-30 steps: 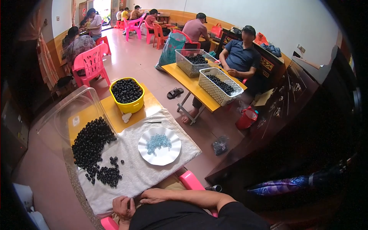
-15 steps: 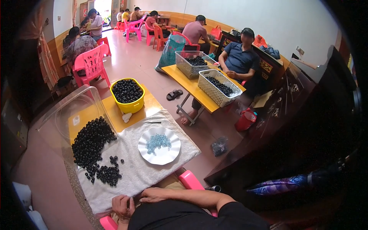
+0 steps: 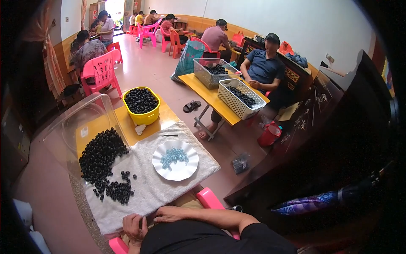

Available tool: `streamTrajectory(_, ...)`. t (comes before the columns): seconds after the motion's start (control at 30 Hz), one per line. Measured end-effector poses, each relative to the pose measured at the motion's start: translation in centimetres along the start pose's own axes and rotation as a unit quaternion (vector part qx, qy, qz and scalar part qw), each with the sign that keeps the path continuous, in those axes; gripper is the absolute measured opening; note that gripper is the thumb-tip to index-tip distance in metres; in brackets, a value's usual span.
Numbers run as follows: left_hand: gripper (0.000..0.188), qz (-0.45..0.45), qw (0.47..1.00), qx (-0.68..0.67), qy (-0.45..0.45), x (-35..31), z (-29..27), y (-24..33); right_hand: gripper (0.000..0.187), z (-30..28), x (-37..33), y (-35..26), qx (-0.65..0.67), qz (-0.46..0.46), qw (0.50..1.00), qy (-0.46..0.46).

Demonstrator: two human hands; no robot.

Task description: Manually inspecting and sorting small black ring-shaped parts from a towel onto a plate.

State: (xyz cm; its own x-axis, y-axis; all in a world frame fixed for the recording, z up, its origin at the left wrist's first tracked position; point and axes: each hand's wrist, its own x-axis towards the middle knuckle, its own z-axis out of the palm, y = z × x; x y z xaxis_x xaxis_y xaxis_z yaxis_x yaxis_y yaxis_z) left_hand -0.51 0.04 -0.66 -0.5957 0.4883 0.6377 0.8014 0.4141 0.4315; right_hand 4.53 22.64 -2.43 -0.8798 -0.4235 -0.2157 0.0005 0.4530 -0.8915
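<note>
Both of my hands rest at the near edge of the table. My left hand point(image 3: 134, 227) lies by the corner of the white towel point(image 3: 148, 190), its fingers loosely bent and slightly apart, with nothing seen in them. Across my lap comes my right forearm, and my right hand point(image 3: 170, 214) rests slack beside the left, holding nothing visible. Ahead on the towel is a white scalloped plate point(image 3: 186, 173) bearing small clear-blue pieces point(image 3: 174, 157). Left of it, black bead-like pieces point(image 3: 101, 154) spread from a tipped clear plastic bin point(image 3: 69, 120). Tweezers point(image 3: 169, 135) lie beyond the plate.
A yellow tub point(image 3: 144, 117) of black pieces stands at the table's far side. Ahead right, a person point(image 3: 266, 65) sits at another table point(image 3: 203, 91) with a clear bin point(image 3: 207, 76) and a white basket point(image 3: 237, 99). Pink chairs point(image 3: 101, 70) and other seated people are farther back.
Nothing on the table has moved and my hands stay in place. The view has shifted very slightly.
</note>
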Motion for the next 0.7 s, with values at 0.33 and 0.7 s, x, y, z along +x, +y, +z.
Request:
streamTrajectory(0.33,0.022,0.01,1.0,-0.004,0.005,-0.3,-0.2,-0.2,0.047,0.8,0.6,1.4,0.001,-0.015,1.0,0.004)
streamTrajectory(0.7,0.023,-0.004,0.999,-0.034,0.01,-0.2,-0.5,0.1,0.043,0.4,0.5,1.2,-0.006,-0.033,0.999,-0.007)
